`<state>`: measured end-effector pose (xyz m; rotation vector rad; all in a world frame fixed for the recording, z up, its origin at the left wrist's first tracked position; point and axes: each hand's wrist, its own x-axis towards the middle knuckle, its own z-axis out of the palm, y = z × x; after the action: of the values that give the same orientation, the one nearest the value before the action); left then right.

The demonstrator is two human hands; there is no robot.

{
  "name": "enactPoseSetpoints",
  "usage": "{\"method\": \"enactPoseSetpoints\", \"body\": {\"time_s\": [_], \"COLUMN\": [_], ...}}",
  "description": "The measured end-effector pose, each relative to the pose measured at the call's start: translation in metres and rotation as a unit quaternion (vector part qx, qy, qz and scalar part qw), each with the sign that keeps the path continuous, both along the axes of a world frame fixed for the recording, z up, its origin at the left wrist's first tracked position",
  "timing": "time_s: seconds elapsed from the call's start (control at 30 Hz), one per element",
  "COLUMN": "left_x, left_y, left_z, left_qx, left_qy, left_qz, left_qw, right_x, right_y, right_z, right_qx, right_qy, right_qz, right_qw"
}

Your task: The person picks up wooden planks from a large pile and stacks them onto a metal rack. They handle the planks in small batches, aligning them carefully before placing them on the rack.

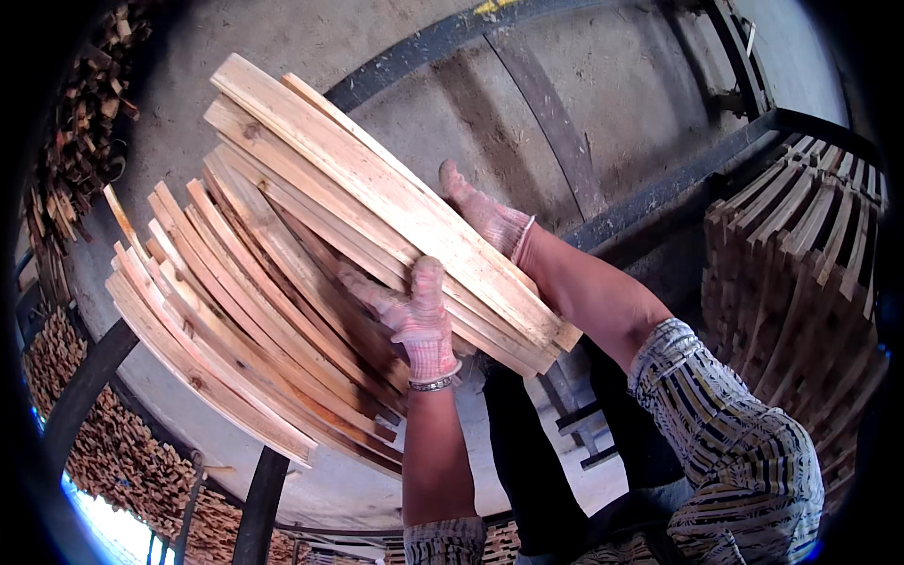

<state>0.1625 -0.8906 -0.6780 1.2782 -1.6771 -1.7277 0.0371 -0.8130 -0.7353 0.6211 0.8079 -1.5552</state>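
Note:
Both my hands wear pinkish, dirt-stained work gloves. A bundle of pale wooden boards (377, 207) lies slanted between them, its near end by my legs and its far end up to the left. My left hand (414, 306) grips the bundle's left side, its thumb over the boards and its other fingers spread along the edge. Against the right side presses my right hand (485, 212), partly hidden by the top board. To the left, under and beside the bundle, is a fanned pile of wooden strips (245, 330), some with darker brown edges.
A dark metal frame (659, 179) runs across the floor ahead and to the right. At right stands a tall stack of wooden strips (786, 254). More wood is heaped at far left (80, 122) and lower left (122, 433). Dark posts (259, 504) rise near the pile.

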Motion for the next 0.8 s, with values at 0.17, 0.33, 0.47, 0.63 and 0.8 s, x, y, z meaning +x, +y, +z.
{"method": "enactPoseSetpoints", "body": {"time_s": [0.17, 0.33, 0.47, 0.63, 0.8], "left_x": [-0.006, 0.033, 0.066, 0.105, 0.1], "left_y": [-0.012, -0.009, 0.046, 0.09, 0.11], "left_z": [0.043, 0.072, 0.125, 0.175, 0.227], "left_qx": [0.215, 0.222, 0.419, 0.42, 0.446], "left_qy": [-0.018, -0.164, -0.099, -0.056, -0.018], "left_qz": [0.046, -0.016, 0.08, -0.001, 0.028], "left_qw": [0.975, 0.961, 0.899, 0.906, 0.894], "right_x": [0.01, 0.001, 0.025, 0.049, 0.057], "right_y": [0.011, 0.036, 0.084, 0.119, 0.132], "right_z": [0.02, 0.112, 0.156, 0.236, 0.286], "right_qx": [-0.111, -0.028, 0.032, 0.129, 0.146], "right_qy": [0.025, 0.232, 0.47, 0.467, 0.444], "right_qz": [0.018, 0.209, 0.283, 0.42, 0.467], "right_qw": [0.993, 0.949, 0.835, 0.767, 0.75]}}
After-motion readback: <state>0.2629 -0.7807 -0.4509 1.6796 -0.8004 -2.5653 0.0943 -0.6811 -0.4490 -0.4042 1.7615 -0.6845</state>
